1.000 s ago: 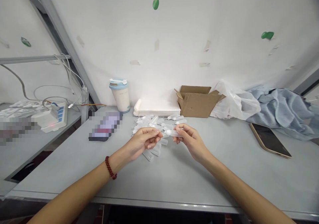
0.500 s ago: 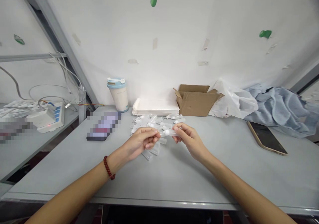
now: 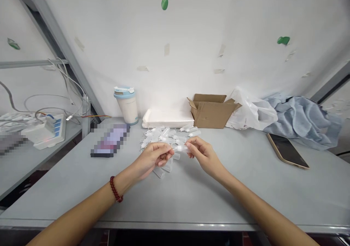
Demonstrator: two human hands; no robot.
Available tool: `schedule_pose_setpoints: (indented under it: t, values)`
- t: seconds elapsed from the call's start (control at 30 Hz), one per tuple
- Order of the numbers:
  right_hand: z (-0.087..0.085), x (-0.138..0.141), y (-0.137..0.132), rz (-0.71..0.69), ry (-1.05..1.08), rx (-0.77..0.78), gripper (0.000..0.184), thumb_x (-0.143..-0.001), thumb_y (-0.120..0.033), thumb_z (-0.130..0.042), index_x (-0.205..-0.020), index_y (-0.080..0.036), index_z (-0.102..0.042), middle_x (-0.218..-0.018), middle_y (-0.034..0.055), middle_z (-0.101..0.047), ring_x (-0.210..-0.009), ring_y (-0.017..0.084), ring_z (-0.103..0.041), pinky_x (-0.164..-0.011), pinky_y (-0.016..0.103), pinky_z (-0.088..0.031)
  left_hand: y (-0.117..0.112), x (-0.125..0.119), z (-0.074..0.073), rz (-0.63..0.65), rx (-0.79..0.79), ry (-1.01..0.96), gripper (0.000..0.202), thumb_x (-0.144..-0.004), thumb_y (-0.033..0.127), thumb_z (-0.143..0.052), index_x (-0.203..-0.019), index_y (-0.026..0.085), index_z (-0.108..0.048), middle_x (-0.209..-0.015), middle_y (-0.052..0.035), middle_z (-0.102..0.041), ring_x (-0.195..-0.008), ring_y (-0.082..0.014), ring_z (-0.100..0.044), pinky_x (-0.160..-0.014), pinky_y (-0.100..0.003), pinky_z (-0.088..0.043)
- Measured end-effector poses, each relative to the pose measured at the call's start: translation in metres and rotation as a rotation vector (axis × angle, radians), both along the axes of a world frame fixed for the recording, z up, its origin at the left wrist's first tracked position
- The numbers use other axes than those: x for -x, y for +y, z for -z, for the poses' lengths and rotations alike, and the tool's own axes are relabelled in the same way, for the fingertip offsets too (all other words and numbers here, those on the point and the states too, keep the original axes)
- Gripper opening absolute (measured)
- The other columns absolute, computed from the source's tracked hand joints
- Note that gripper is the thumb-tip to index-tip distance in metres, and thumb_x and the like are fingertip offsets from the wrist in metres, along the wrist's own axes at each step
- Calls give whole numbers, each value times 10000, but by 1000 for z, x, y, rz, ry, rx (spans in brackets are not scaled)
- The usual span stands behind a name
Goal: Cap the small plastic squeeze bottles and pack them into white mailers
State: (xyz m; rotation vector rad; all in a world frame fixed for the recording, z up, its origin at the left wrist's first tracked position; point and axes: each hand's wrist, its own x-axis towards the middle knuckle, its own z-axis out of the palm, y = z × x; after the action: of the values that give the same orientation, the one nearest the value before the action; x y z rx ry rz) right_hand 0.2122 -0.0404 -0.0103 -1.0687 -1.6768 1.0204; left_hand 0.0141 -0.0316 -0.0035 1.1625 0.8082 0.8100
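Observation:
Between my hands is a small translucent plastic bottle with a white cap and a thin tip, lying roughly level just above the table. The fingers of my right hand are closed around its body. At the tip end, my left hand is pinched shut, with the fingertips covering the very end of the tip. Beneath and behind my hands, several similar bottles lie in a loose pile, partly hidden by my left hand.
Along the wall stand a lidded cup, a stack of white trays, an open cardboard box, a white plastic bag and a blue cloth. Phones lie left and right on the grey table.
The whole view has shifted slightly, so everything sits a little further left. Both hands keep their pinch on the bottle, which looks slightly lower.

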Motion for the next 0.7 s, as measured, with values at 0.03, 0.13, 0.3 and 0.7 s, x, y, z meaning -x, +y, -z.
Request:
schedule_pose_setpoints:
  t: [0.03,0.13,0.3,0.7]
  values:
    - [0,0,0,-2,-14,-2,227,-880,-406,-456,-862,-194,-535,-621,-25,-512,-585,111,-463,-573,250,-365,0,-1,1,3,-14,12,267,-821,318,-560,-679,97,-609,-573,26,-475,-430,-23,-318,-465,-217,-178]
    - [0,-1,0,3,-39,-5,228,-884,-399,-450,-846,-190,-533,-619,-26,-503,-583,108,-456,-558,243,-352,-2,-2,2,-1,-54,49,264,-823,316,-553,-694,95,-620,-571,24,-485,-431,-25,-330,-463,-212,-195]
    - [3,2,-3,17,-66,-24,230,-893,-390,-426,-865,-186,-528,-625,-24,-506,-583,108,-457,-546,240,-335,-3,-3,7,-57,-134,129,272,-825,331,-537,-706,101,-621,-572,24,-503,-429,-35,-362,-457,-204,-233]
    - [4,7,0,34,156,130,256,-872,-430,-442,-775,-195,-469,-511,-58,-478,-498,88,-408,-524,227,-317,5,-1,6,-18,-293,256,361,-855,408,-464,-781,93,-624,-620,3,-542,-431,-55,-424,-449,-208,-324]
